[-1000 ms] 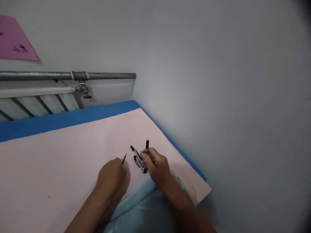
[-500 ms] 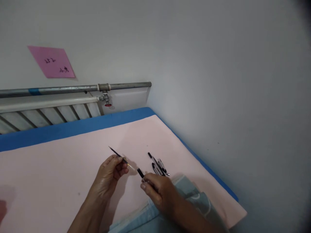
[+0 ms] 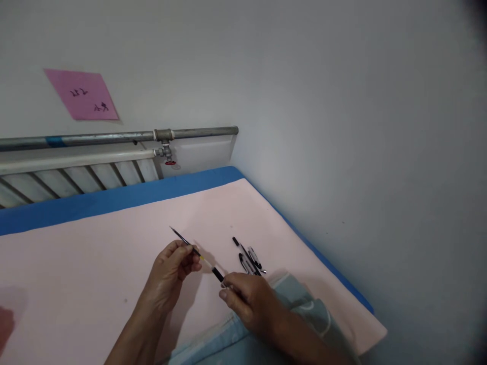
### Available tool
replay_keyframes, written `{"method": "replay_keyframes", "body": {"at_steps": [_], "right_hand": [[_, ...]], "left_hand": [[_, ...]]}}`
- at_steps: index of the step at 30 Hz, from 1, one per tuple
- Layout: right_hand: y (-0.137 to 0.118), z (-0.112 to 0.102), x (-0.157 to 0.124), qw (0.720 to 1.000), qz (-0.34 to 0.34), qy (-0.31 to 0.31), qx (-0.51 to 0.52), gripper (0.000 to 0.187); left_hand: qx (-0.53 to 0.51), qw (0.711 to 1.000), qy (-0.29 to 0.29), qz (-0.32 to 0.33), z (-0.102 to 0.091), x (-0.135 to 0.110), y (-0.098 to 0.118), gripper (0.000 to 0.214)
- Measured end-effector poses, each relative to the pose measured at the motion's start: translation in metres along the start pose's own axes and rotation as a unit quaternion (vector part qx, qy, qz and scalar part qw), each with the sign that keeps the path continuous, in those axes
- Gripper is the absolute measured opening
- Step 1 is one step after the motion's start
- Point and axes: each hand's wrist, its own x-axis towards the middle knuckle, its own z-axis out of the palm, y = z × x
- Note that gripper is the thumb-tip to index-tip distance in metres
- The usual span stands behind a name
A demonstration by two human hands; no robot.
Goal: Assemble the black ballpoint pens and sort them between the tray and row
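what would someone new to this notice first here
Probably the bright pink note on the wall at upper left. Then the left grip, holding a thin dark refill whose pale end meets the black-ended pen barrel in the right grip, low in the middle. Pen pieces lie just beyond, on the pink sheet.

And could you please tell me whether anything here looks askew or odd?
The pink sheet lies off-centre: a blue strip shows along its far side, while its near right corner juts past the blue edge. Small dark specks mark it too.
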Motion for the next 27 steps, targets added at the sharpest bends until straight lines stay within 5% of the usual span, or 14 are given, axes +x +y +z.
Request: {"method": "replay_keyframes", "body": {"at_steps": [27], "right_hand": [[0.0,-0.0001,-0.0005,1.0,-0.007,-0.001,-0.017,0.011]], "left_hand": [[0.091,0.995,0.005,0.03,-0.0001,-0.0047,0.0006,0.016]]}}
